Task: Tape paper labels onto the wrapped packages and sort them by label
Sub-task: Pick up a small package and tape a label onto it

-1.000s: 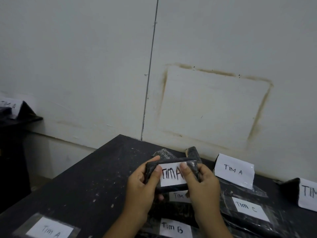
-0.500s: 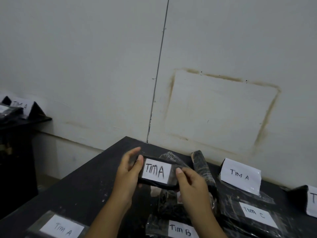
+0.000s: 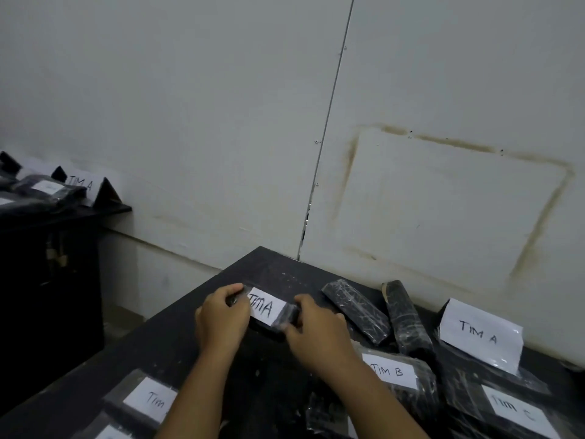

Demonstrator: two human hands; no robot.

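Note:
A black wrapped package [image 3: 264,312] with a white "TIM A" label on its face is held between both hands over the black table [image 3: 177,340]. My left hand [image 3: 221,315] grips its left end, fingers curled over the edge. My right hand [image 3: 311,331] grips its right end. Two unlabeled black packages [image 3: 356,310] [image 3: 405,315] lie to the right near the wall. More labeled packages lie around: "TIM B" [image 3: 392,373], "TIM C" [image 3: 516,413], and a "TIM" one [image 3: 152,400] at the lower left, partly hidden by my left forearm.
A folded "TIM A" sign [image 3: 479,334] stands at the right by the wall. At the far left, a separate dark stand [image 3: 50,236] carries another "TIM A" sign [image 3: 83,183] and labeled packages [image 3: 44,193]. A gap of floor separates stand and table.
Both hands have carried the "TIM A" package leftward and lower toward the table's far left part. The view has swung left, bringing the dark stand further into view.

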